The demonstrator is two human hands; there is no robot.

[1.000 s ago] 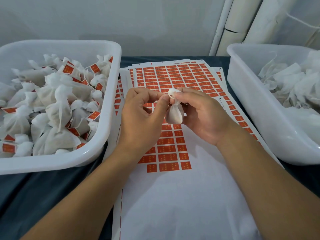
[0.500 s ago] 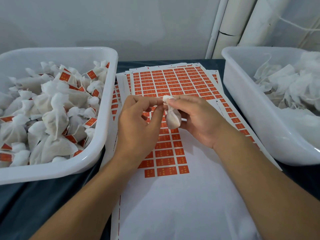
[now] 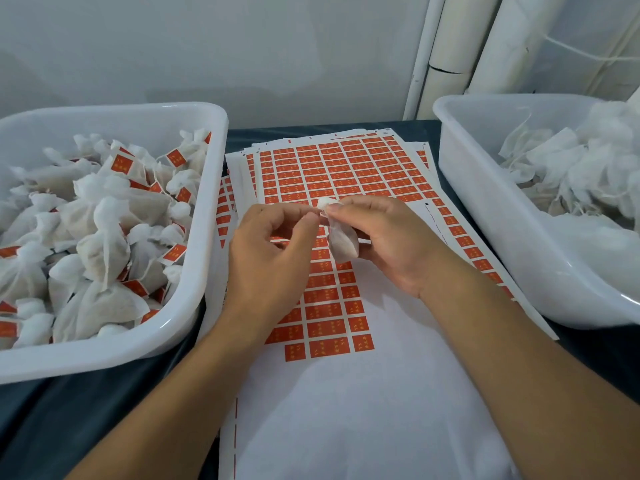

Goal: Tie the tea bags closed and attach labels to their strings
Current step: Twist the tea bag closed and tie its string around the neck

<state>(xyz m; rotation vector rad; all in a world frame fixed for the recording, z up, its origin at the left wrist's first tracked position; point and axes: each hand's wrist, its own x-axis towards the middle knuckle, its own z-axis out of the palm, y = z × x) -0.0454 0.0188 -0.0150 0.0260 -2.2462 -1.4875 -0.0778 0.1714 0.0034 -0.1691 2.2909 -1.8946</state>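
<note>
Tea bag (image 3: 341, 242) held above label sheet (image 3: 343, 174) | my right hand (image 3: 388, 240) pinches its gathered neck, left hand (image 3: 266, 251) pinches beside it — string too fine to see | soft, light, tearable — grip neck, not pouch.

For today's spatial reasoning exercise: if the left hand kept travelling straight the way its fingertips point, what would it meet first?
Probably the tea bag held by the right hand; the left hand points right, fingertips almost at the bag's neck.
</note>
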